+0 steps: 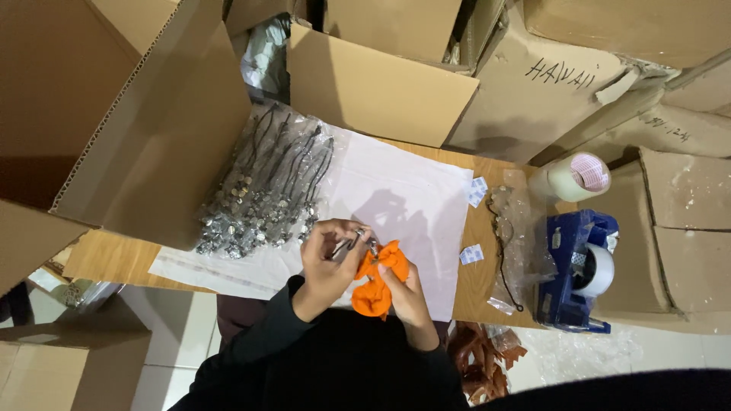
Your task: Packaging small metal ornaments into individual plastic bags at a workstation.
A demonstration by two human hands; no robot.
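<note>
**Both hands on a necklace and an orange cloth, near table edge**

Left hand (329, 262): fingers curled, closed on a small metal piece of a necklace (358, 242) with a dark cord. Held just above the white paper sheet (403, 198).

Right hand (403, 293): fingers closed around a bunched orange cloth (375, 281), pressed up against the metal piece. Cloth sits between the two hands, touching both.

Around:
- pile of dark-cord necklaces with silvery beads in clear bags (263, 190), left part of the sheet, just beside the left hand
- one more bagged necklace (509, 236) right of the sheet, on the wooden table (472, 274)
- blue tape dispenser (575, 270) at the right edge, loose tape roll (575, 176) behind it
- two small white packets (472, 253), one near the sheet's right edge
- cardboard boxes (373, 84) around the table
</note>
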